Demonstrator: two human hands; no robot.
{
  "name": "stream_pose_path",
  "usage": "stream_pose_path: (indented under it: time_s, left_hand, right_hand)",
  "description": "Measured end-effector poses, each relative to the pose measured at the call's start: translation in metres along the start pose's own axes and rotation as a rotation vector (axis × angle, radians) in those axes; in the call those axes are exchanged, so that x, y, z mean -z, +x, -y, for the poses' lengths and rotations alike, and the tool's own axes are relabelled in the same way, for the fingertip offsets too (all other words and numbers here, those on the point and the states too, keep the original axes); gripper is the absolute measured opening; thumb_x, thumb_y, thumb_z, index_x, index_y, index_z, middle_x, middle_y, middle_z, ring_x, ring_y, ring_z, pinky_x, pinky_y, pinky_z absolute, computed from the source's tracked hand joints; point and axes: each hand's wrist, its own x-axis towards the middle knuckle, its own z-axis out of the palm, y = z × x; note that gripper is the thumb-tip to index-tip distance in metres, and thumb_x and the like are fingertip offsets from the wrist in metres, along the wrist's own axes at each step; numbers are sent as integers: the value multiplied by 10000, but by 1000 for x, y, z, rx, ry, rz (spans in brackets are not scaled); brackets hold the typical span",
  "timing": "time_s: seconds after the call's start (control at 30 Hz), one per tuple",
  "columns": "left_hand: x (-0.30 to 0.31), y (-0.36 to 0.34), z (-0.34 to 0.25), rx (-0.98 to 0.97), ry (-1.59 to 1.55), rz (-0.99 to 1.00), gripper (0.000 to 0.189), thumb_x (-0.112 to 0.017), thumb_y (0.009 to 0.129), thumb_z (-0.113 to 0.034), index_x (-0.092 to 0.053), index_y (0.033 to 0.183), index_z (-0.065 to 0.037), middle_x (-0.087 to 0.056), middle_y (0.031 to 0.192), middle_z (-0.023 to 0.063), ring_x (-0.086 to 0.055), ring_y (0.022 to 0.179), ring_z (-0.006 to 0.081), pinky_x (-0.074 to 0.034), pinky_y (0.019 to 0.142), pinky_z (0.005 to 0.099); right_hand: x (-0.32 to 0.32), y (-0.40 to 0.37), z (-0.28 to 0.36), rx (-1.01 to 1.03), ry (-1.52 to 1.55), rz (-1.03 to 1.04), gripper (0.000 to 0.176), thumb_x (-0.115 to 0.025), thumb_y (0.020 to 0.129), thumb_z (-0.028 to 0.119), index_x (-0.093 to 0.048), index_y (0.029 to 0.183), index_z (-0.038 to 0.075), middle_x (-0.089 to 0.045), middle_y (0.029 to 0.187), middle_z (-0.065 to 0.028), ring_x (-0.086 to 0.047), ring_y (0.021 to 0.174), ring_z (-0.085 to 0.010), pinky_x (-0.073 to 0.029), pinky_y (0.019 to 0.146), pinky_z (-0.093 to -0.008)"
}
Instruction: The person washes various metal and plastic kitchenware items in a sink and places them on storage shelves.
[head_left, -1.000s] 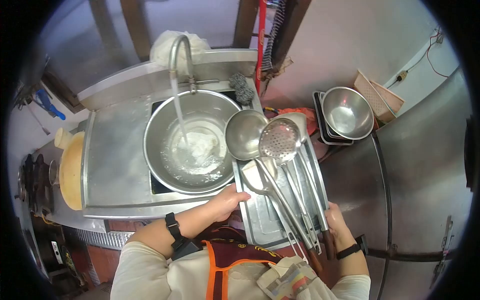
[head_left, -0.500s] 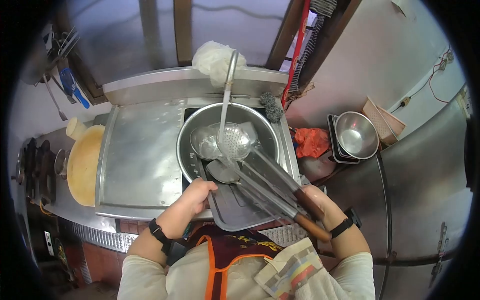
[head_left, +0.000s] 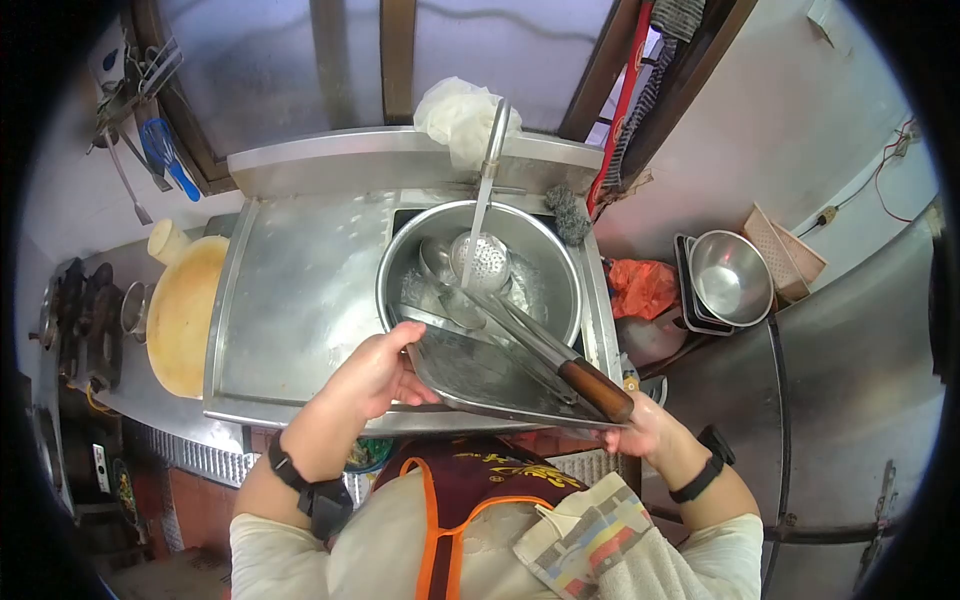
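A dark rectangular tray [head_left: 465, 372] is tilted at the near side of a large round metal basin [head_left: 568, 262]. My left hand [head_left: 380, 370] grips the tray's left edge with the thumb on top. My right hand [head_left: 640, 425] holds its right corner, beside the wooden handles [head_left: 597, 388] of the long utensils. A perforated ladle [head_left: 481, 262] and other ladles lean in the basin, their heads under the faucet [head_left: 494, 150]. Water runs from the spout into the basin.
A metal counter [head_left: 305, 300] lies left of the basin, with a round wooden board [head_left: 190, 320] beyond it. To the right are a red plastic bag [head_left: 642, 288] and a metal bowl [head_left: 731, 278]. Steel wool [head_left: 568, 214] sits behind the basin.
The tray has tipped up, its far side now lower toward the basin. The utensils' handles have moved up and left over it. The whole view has shifted slightly.
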Motion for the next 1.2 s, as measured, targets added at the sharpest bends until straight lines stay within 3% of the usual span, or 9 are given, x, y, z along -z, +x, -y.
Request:
stream_pose_path:
  time_s: [0.17,0.2,0.47,0.57,0.63,0.77,0.9,1.0,1.2]
  left_hand:
    - [-35,-58,-12,-167,-292,-126,363,-490,859,-294,-503,1068,2,-592,992,142,-621,733,215,-501,660,313]
    - [-26,-66,-9,-147,-337,13,325,-485,860,-228,-510,1065,22,-594,993,129,-607,813,205,-486,757,313]
    - [-47,-158,-2,-60,-305,-236,361,-505,780,-139,-507,1067,80,-598,965,148,-592,831,216,-482,738,300]
    - [-50,-170,4,-44,-349,-299,443,-495,692,-84,-487,1093,102,-592,962,161,-594,783,221,-489,714,292]
    - [-47,-184,13,-76,-336,-351,456,-483,669,-72,-487,1090,105,-589,972,164,-593,784,218,-487,722,294]
    - [-43,-209,27,-169,-281,-368,516,-452,630,-39,-442,1121,121,-582,970,204,-606,827,252,-503,717,310]
    - [-47,-224,39,-270,-288,-435,526,-436,615,-12,-430,1124,120,-581,982,205,-611,828,270,-513,742,342]
    - [-48,-233,52,-358,-298,-508,518,-434,602,0,-441,1107,114,-584,979,192,-610,824,271,-512,758,350]
    - [-23,-263,75,-543,-186,-744,492,-447,594,-16,-458,1075,90,-578,985,178,-598,842,260,-500,779,351]
  right_hand:
    - [-27,-57,-21,-26,-52,79,349,-486,727,48,-444,1062,-39,-575,714,-184,-540,466,-212,-468,413,-323]
    - [-30,-68,-25,-29,7,152,423,-492,743,47,-373,1132,-69,-572,763,-187,-542,462,-199,-459,391,-299]
    - [-43,-126,-30,-43,-231,357,459,-542,826,200,-405,1156,-89,-582,830,-84,-523,456,-89,-435,399,-182]
    - [-30,-117,-37,-73,-343,388,443,-535,846,223,-407,1155,-68,-576,737,-65,-503,431,-83,-421,394,-179]
    - [-40,-112,-23,-161,-452,342,261,-540,856,246,-498,875,-12,-526,565,-49,-493,403,-96,-383,362,-205]
    - [-49,-74,-17,-138,-568,357,365,-552,854,263,-422,578,62,-480,458,-41,-500,373,-128,-340,334,-237]
    - [-46,-4,-27,-40,-530,471,197,-514,856,208,-553,810,20,-527,518,-41,-528,406,-135,-396,382,-229]
    - [-60,22,-28,-75,-492,504,226,-500,856,185,-549,981,3,-584,656,-69,-566,510,-143,-444,452,-240]
    - [-60,53,-27,-24,-508,507,254,-483,863,131,-534,1089,26,-607,828,-108,-606,661,-160,-495,577,-255]
